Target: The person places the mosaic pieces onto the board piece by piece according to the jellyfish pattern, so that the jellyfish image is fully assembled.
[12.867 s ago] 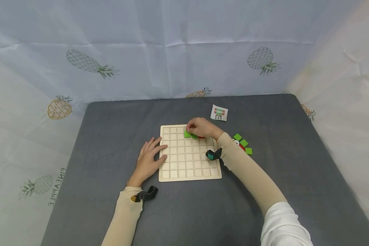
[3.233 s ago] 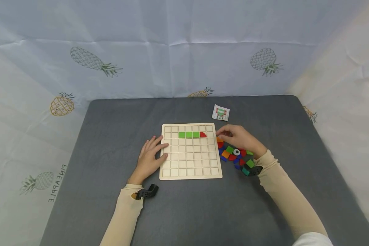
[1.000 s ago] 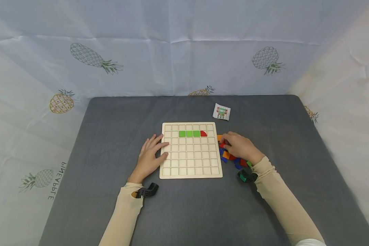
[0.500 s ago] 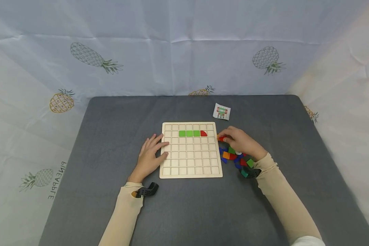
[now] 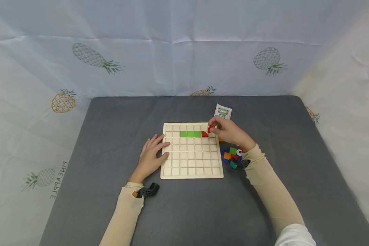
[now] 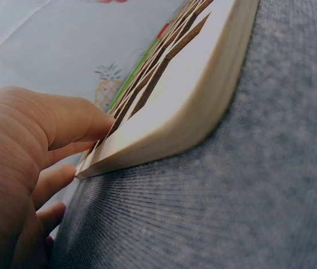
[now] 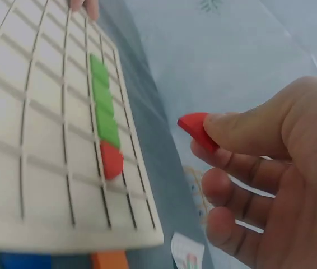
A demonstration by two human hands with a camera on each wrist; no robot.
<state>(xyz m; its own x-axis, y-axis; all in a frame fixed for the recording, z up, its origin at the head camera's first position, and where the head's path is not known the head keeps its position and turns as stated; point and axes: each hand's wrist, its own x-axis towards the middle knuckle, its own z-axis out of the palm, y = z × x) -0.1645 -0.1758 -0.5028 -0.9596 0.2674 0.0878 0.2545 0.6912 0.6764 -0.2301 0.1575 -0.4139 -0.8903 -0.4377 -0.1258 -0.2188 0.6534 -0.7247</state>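
Note:
My left hand lies with spread fingers on the left edge of a wooden grid board; in the left wrist view the fingertips touch the board's rim. My right hand pinches a red quarter-round tile between thumb and forefinger, held above the board's upper right part. Set in one row of the board are several green square tiles, with another red quarter-round tile at the row's right end.
Right of the board lies a loose pile of tiles, among them an orange tile, a green tile and a white ring-shaped piece. The right forearm partly covers it. A small printed pattern card lies behind the right hand.
Earlier the right hand placed tiles in the row, then went to the pile. Over the last half second it has moved left from there over the board with a red tile. The left hand stays put.

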